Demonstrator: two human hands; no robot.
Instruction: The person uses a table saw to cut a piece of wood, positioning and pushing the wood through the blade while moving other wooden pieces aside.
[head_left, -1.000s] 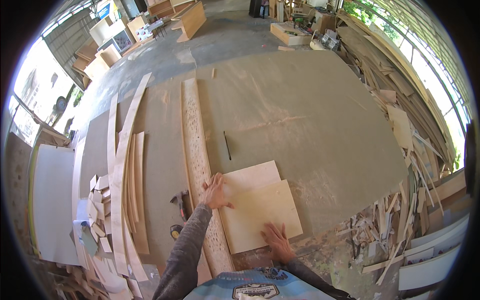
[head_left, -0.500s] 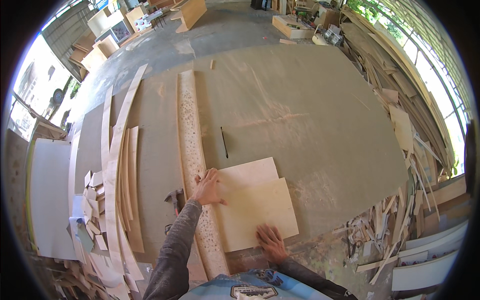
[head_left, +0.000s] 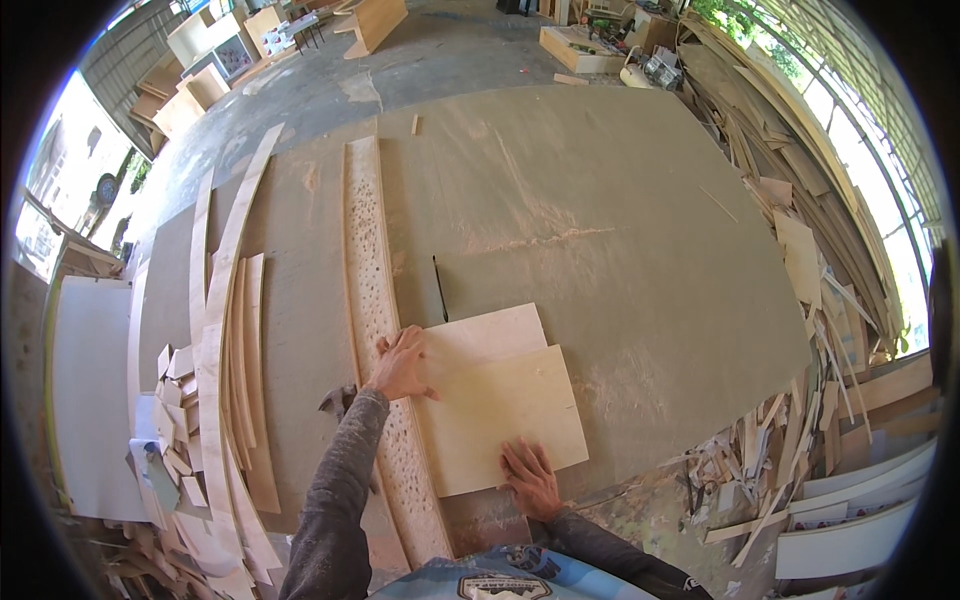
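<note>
Two thin plywood panels overlap on a large flat work surface (head_left: 640, 240). The front panel (head_left: 490, 410) lies partly over the back panel (head_left: 490, 329), whose far strip shows beyond it. Along their left side runs a long speckled board (head_left: 368, 230) with raised edges. My left hand (head_left: 402, 368) has its fingers spread over the panels' left edge, beside the board's raised edge. My right hand (head_left: 533, 482) rests with outstretched fingers on the front panel's near edge. A thin dark pen-like stick (head_left: 440, 290) lies beyond the panels.
Left of the speckled board lies a hammer (head_left: 338, 402), partly behind my left forearm. Long wooden strips (head_left: 228, 310) and small wood offcuts (head_left: 178, 415) are farther left. Scrap wood (head_left: 760, 450) is heaped at the right. A wooden box (head_left: 580, 50) stands at the back.
The whole view has shifted slightly. Both hands keep about the same places on the panels, and the panels lie the same way against the board.
</note>
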